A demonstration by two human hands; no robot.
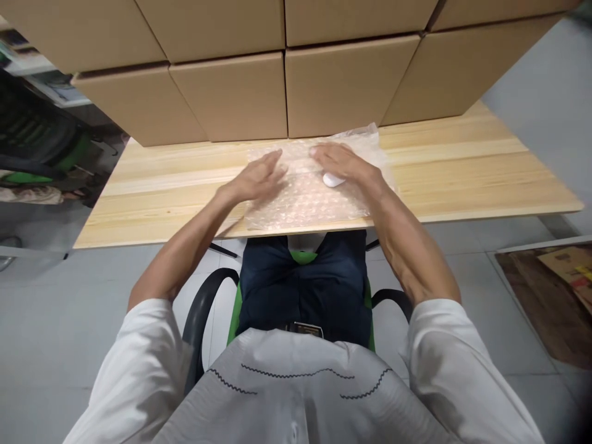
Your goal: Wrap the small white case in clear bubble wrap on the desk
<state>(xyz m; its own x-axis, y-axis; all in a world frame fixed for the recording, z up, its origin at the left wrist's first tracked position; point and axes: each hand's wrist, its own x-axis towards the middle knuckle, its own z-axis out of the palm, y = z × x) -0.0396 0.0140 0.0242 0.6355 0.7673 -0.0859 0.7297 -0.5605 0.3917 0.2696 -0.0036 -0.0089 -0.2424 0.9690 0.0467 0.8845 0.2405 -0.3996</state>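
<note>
A sheet of clear bubble wrap (300, 197) lies on the wooden table in front of me. My left hand (259, 177) is over its left side, fingers stretched out and slightly blurred, holding nothing. Over the upper right part is my right hand (340, 161), with its fingers extended to the left. Just below that palm, a small white rounded object (332, 180) rests on the wrap, partly covered by the hand. What kind of thing it is I cannot make out.
Stacked cardboard boxes (231, 98) line the back of the wooden table (185, 185). A dark chair (41, 123) with green parts stands at the left. On the floor at right lies a brown board (531, 302) with cardboard on it. My chair's armrest (208, 308) is below the table edge.
</note>
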